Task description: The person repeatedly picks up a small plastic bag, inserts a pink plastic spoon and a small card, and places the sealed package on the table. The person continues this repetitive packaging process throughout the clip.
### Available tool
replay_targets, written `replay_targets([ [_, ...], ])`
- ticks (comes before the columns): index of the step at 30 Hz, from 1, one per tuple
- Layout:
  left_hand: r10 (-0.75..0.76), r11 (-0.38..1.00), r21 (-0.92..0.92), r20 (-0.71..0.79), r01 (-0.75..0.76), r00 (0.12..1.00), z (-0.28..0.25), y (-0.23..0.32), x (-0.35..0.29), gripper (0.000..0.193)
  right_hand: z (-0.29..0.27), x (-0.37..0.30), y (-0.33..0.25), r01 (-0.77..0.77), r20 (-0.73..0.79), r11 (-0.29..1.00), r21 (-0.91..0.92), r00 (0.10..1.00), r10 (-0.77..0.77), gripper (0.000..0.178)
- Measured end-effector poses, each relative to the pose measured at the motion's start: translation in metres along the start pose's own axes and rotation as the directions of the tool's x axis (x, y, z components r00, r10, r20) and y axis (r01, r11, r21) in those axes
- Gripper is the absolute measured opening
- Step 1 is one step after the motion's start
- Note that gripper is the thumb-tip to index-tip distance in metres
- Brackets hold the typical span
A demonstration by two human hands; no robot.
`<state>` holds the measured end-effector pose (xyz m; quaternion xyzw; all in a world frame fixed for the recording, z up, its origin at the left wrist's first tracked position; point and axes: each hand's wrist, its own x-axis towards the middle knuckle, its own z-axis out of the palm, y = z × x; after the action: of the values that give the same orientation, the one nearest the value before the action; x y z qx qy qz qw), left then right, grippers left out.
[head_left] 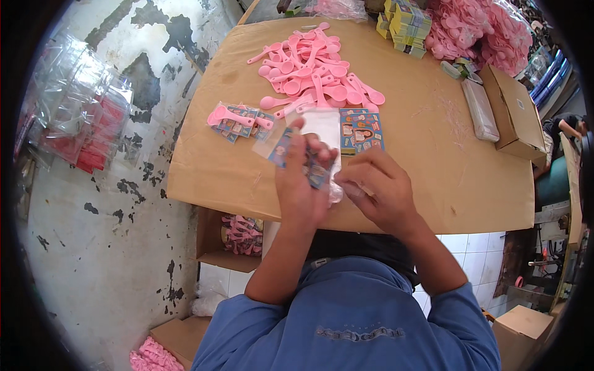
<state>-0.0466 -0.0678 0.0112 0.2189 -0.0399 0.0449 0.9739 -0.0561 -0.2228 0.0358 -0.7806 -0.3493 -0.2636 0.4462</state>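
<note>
My left hand (pixel 300 179) is closed around a blue printed card (pixel 318 175) with clear plastic about it. Part of the card and plastic sticks out to the left of the fingers. Close by on the right, my right hand (pixel 380 191) has its thumb and fingers pinched together at the plastic's edge; what they hold is too small to make out. Beneath and beyond the hands lie a pile of clear plastic bags (pixel 323 120) and a stack of blue printed cards (pixel 362 130). Left of them, pink spoons (pixel 232 116) rest on bagged cards.
A heap of loose pink spoons (pixel 309 65) covers the far middle of the cardboard-topped table (pixel 433 167). At the far right are yellow bundles (pixel 405 28), bags of pink pieces (pixel 473 31) and a cardboard box (pixel 510 114). Below the table's left edge sits an open box (pixel 226 256) of pink spoons.
</note>
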Motion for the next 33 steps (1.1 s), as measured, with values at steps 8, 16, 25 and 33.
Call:
replay_targets([
  [8,0.194,0.980,0.027,-0.293,-0.195,0.936,-0.025,0.053,0.006,0.024,-0.032,0.076,0.109,-0.313,0.114,0.932,-0.185,0.935,0.336,0.015],
  [16,0.169,0.983,0.109,-0.238,-0.146,0.956,-0.028,0.049,-0.005,0.028,0.009,0.115,0.200,-0.233,0.285,0.897,-0.375,0.892,0.351,0.028],
  [25,0.226,0.970,0.149,-0.244,-0.194,0.943,-0.044,0.055,0.002,0.030,-0.063,0.105,0.148,-0.292,-0.005,0.903,-0.314,0.952,0.306,0.021],
  [33,0.402,0.915,0.103,-0.123,-0.391,0.908,-0.027,0.041,0.024,0.038,-0.078,-0.003,0.065,-0.585,-0.202,0.756,0.293,0.735,0.647,0.015],
])
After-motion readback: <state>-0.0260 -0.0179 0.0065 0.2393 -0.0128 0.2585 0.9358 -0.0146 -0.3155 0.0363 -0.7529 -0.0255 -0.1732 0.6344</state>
